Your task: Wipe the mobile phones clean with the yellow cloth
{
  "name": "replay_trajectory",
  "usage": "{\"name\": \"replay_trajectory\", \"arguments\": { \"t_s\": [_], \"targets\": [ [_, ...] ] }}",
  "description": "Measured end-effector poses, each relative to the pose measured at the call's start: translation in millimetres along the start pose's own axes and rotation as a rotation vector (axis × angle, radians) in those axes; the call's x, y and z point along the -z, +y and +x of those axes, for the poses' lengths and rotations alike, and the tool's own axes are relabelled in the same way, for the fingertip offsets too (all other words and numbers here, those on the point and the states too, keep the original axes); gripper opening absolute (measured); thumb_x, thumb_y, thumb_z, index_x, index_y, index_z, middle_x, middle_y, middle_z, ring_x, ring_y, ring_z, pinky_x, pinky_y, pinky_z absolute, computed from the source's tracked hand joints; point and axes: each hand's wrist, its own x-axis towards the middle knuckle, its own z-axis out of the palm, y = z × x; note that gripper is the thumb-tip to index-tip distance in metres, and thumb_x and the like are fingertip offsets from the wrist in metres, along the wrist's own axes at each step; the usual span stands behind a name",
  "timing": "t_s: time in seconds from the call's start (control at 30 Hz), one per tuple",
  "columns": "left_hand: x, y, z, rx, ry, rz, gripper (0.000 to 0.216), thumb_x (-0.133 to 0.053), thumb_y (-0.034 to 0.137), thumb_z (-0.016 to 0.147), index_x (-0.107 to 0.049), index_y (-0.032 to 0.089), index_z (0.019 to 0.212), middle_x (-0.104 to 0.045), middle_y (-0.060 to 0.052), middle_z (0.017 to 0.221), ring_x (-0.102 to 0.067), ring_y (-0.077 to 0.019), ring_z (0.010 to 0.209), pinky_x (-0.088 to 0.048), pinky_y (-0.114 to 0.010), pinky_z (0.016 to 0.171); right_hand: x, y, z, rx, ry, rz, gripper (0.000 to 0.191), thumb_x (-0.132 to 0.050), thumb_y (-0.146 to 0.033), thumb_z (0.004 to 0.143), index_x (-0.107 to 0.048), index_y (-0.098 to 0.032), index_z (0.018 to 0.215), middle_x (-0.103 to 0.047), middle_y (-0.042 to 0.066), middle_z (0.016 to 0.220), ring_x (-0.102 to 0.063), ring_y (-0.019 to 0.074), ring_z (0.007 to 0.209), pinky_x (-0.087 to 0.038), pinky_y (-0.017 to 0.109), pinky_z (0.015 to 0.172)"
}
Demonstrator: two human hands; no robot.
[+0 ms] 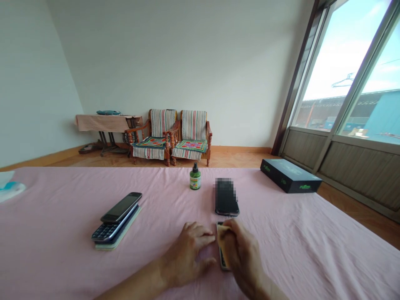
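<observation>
A small keypad phone (223, 262) lies flat on the pink cloth, mostly covered by my right hand (245, 252). That hand is closed on a tan wiping cloth (223, 239), pressed against the phone's face. Just left of the phone, my left hand (189, 252) rests with fingers and thumb apart and nothing in them; whether its fingertips touch the phone's edge I cannot tell. Beyond the right hand lies a black smartphone (226, 200), its upper part blurred out. A green spray bottle (195, 178) with a black top stands upright to its left.
At left, a touchscreen phone (121, 207) sits on a keypad phone (108, 231), with a pale flat object (120, 239) underneath. A black box (290, 175) is at the back right of the pink-covered surface (162, 200). A white and blue packet (11, 186) lies far left.
</observation>
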Motion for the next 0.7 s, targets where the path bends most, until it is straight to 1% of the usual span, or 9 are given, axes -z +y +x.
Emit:
{"name": "replay_trajectory", "arguments": {
  "t_s": [0.07,0.13,0.23,0.3,0.47,0.57,0.63,0.67,0.7],
  "targets": [
    [-7.5,7.0,4.6,0.044,0.014,-0.017,0.052,-0.077,0.05,0.071,-0.063,0.023,0.113,-0.063,-0.007,0.113,-0.054,-0.0284,0.103,-0.037,-0.04,0.093,10.3,14.9,9.0,-0.206,0.092,0.042,0.023,-0.035,-0.021,0.089,-0.053,-0.021,0.075,-0.057,-0.001,0.061,-0.052,0.0133,0.053,-0.04,0.022,0.052],
    [-14.6,11.2,9.6,0.09,0.022,-0.018,0.063,-0.081,0.056,0.061,-0.063,0.023,0.112,-0.062,-0.007,0.113,-0.053,-0.0296,0.103,-0.037,-0.041,0.092,20.2,30.3,17.7,-0.295,0.151,0.073,0.022,-0.037,-0.025,0.088,-0.054,-0.02,0.077,-0.06,0.0,0.065,-0.055,0.0146,0.058,-0.041,0.023,0.054],
    [-21.6,14.7,17.2,0.13,0.029,-0.003,0.063,-0.084,0.054,0.057,-0.064,0.023,0.108,-0.061,-0.006,0.11,-0.052,-0.0296,0.101,-0.038,-0.04,0.09,31.5,46.2,27.0,-0.383,0.246,0.128,0.02,-0.04,-0.029,0.086,-0.055,-0.02,0.076,-0.061,0.001,0.067,-0.056,0.0157,0.06,-0.041,0.023,0.055],
    [-24.2,17.3,21.6,0.155,0.044,0.008,0.059,-0.086,0.049,0.056,-0.065,0.022,0.105,-0.062,-0.005,0.107,-0.053,-0.0289,0.099,-0.039,-0.039,0.088,35.0,49.8,29.8,-0.413,0.266,0.16,0.02,-0.041,-0.03,0.085,-0.055,-0.019,0.075,-0.061,0.001,0.068,-0.056,0.0161,0.061,-0.042,0.024,0.055],
    [-31.9,28.5,27.0,0.192,0.092,0.052,0.049,-0.087,0.047,0.057,-0.067,0.019,0.093,-0.064,-0.006,0.094,-0.054,-0.0286,0.091,-0.041,-0.039,0.081,32.0,47.5,28.6,-0.417,0.224,0.13,0.021,-0.04,-0.029,0.085,-0.055,-0.02,0.074,-0.061,0.0,0.065,-0.054,0.0153,0.059,-0.04,0.024,0.054],
    [-32.7,31.1,25.1,0.176,0.109,0.059,0.053,-0.086,0.054,0.054,-0.067,0.017,0.087,-0.065,-0.006,0.089,-0.056,-0.0283,0.086,-0.043,-0.039,0.077,30.3,48.0,26.3,-0.393,0.187,0.081,0.021,-0.039,-0.027,0.085,-0.056,-0.02,0.075,-0.062,0.0,0.066,-0.055,0.0154,0.06,-0.039,0.024,0.054],
    [-24.0,24.5,21.3,0.162,0.15,0.075,0.056,-0.081,0.062,0.057,-0.067,0.017,0.087,-0.065,-0.007,0.087,-0.058,-0.0286,0.085,-0.045,-0.04,0.076,30.4,47.4,24.6,-0.353,0.187,0.038,0.021,-0.038,-0.026,0.086,-0.056,-0.02,0.076,-0.062,0.001,0.066,-0.056,0.0152,0.06,-0.039,0.023,0.054],
    [-15.5,17.6,18.5,0.142,0.197,0.089,0.055,-0.077,0.063,0.063,-0.067,0.017,0.091,-0.065,-0.008,0.09,-0.058,-0.0287,0.087,-0.046,-0.04,0.079,30.2,45.5,23.3,-0.316,0.183,0.009,0.021,-0.037,-0.024,0.086,-0.055,-0.02,0.076,-0.061,0.0,0.065,-0.056,0.0148,0.058,-0.039,0.023,0.054],
    [-4.0,8.2,14.9,0.142,0.242,0.117,0.048,-0.071,0.06,0.072,-0.066,0.018,0.094,-0.065,-0.009,0.093,-0.059,-0.0284,0.09,-0.046,-0.04,0.081,29.4,42.1,21.5,-0.265,0.166,-0.021,0.021,-0.037,-0.023,0.087,-0.055,-0.02,0.077,-0.06,0.0,0.064,-0.055,0.0142,0.056,-0.039,0.023,0.054]
  ]
}}
